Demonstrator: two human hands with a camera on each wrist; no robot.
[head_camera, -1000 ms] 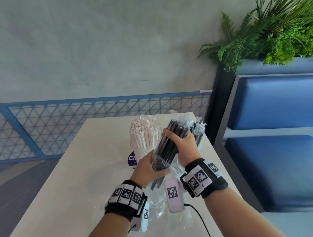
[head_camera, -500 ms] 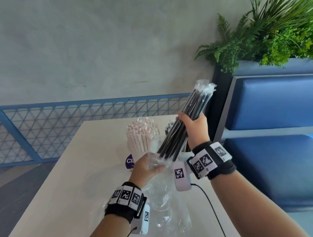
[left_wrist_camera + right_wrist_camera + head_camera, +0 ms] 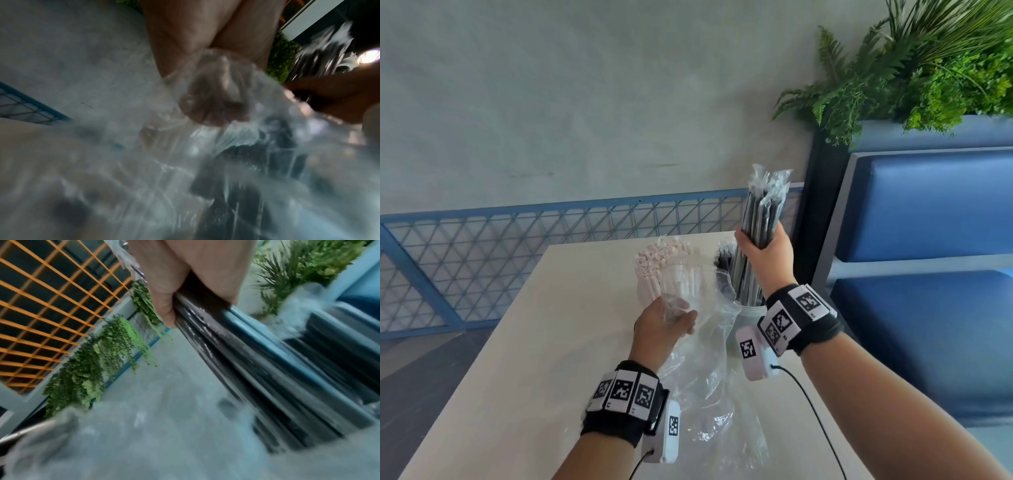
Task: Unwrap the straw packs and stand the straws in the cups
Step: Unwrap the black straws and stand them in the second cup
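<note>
Straws, black, light and slippery, stood bunched above their cup, the right hand clenched round their middle. Left hand pinched limp clear wrap. Right wrist view showed that mid-bundle grip, probably safest.

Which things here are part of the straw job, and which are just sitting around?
Part of the job:
- black straws, gripped by the right hand
- clear wrapper, held by the left hand
- white straws, standing upright
- cup with black straws in it

Just there:
- table
- empty wrappers lying on it
- plants
- blue bench
- blue fence
</note>
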